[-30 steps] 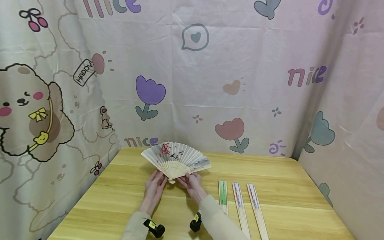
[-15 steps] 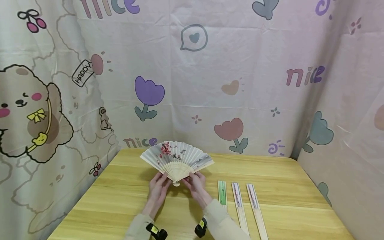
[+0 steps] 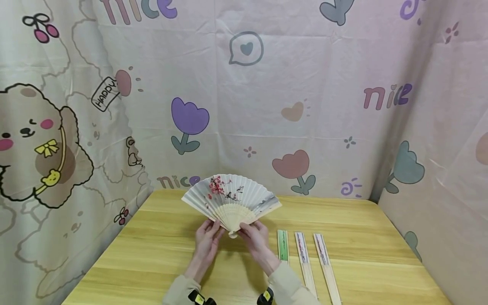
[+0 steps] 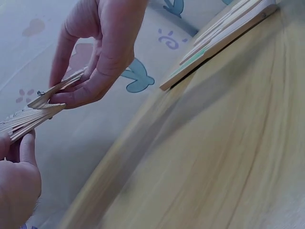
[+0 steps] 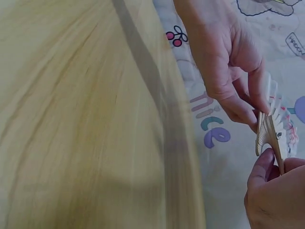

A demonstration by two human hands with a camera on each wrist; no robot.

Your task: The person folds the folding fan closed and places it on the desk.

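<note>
A spread folding fan [image 3: 232, 201], white with pink blossoms, birds and pale wooden ribs, is held up above the table in the head view. My left hand [image 3: 207, 239] pinches its left edge near the pivot, thumb in front. On the opposite edge my right hand [image 3: 256, 239] pinches the ribs the same way. In the left wrist view the fan's ribs [image 4: 35, 114] show edge-on between both hands. The right wrist view shows the rib ends [image 5: 270, 131] and the small metal pivot, with fingers on either side.
To the right on the wooden table [image 3: 366, 237] lie three folded fans side by side: a green one [image 3: 283, 245], a white one [image 3: 302, 248] and another white one [image 3: 322, 250]. A printed curtain [image 3: 244, 106] hangs behind the table.
Both hands have moved the fan to the right and a little upward. It now appears slightly wider and faces the head camera more. The folded fans have stayed in place.
</note>
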